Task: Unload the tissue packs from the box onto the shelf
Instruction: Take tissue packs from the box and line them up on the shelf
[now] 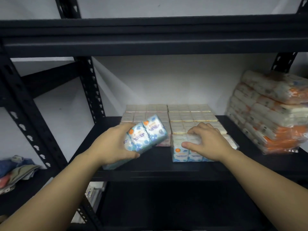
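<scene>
Your left hand [110, 145] has its fingers [133, 155] clamped round a tilted tissue pack [146, 132], held just above the shelf [158, 169], left of the placed pack [185, 149]. Your right hand [206, 140] curls its fingers over that placed pack's top and front. Behind it stand the stacked rows [183, 114]. Set the tilted pack down crooked and, I judge, it could nudge the row beside it or slip off the shelf's front edge. The box is out of view.

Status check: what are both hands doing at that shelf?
Left hand grips tilted tissue pack, not yet set down. Right hand holds front pack on shelf. Nothing blocking.
</scene>
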Demonstrator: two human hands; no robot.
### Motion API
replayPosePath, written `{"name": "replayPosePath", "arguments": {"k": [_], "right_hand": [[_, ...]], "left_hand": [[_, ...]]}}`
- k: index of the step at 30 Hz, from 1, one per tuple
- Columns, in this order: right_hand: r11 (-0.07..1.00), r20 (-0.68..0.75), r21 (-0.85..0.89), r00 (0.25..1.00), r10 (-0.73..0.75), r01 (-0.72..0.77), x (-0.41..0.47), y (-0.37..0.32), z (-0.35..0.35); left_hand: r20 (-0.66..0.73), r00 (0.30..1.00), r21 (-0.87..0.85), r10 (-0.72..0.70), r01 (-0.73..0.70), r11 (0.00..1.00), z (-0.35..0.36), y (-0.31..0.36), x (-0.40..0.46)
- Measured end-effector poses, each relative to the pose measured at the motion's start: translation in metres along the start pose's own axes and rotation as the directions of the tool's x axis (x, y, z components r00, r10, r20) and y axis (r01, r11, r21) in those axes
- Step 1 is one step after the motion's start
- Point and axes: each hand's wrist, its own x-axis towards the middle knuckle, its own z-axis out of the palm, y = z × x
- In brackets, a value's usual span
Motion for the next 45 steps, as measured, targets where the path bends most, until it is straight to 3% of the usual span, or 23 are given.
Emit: {"name": "replayPosePath", "arguments": {"k": [5, 9, 14, 22, 28, 36, 41, 45], "right_hand": [[0.999, -0.031, -0.031, 0.999, 0.009, -0.010, -0.001, 0.001, 0.007], [1.000, -0.035, -0.025, 0.999, 0.004, -0.005, -0.001, 0.003, 0.008], [1.000, -0.040, -0.018, 0.999, -0.001, 0.000, -0.001, 0.005, 0.009], [1.000, -0.051, -0.017, 0.999, -0.001, 0.000, -0.002, 0.006, 0.009], [0.999, -0.054, -0.046, 0.998, 0.011, -0.014, -0.004, 0.004, 0.010], [0.983, -0.013, -0.182, 1.000, -0.017, 0.015, -0.011, 0.001, 0.010], [0.986, 0.126, -0.168, 0.992, 0.010, 0.011, -0.008, 0.003, 0.008], [0.988, 0.143, -0.156, 0.990, 0.010, 0.012, -0.009, 0.003, 0.004]], "left_hand": [[0.117, 0.986, 0.207, 0.119, -0.141, 0.968, 0.017, -0.013, 0.003], [0.102, 0.981, 0.268, 0.163, -0.185, 0.946, 0.037, -0.021, 0.004], [0.054, 0.989, 0.241, 0.140, -0.149, 0.959, 0.040, -0.020, 0.006], [0.004, 1.000, 0.339, 0.013, -0.014, 0.941, 0.057, -0.005, 0.005], [-0.221, 0.956, 0.384, 0.193, -0.096, 0.918, 0.080, -0.014, -0.006], [-0.047, 0.984, 0.410, 0.169, -0.135, 0.902, 0.091, -0.011, 0.014], [-0.025, 0.987, 0.405, 0.160, -0.137, 0.904, 0.096, -0.004, 0.020], [0.015, 0.989, 0.376, 0.147, -0.142, 0.916, 0.090, -0.001, 0.021]]}}
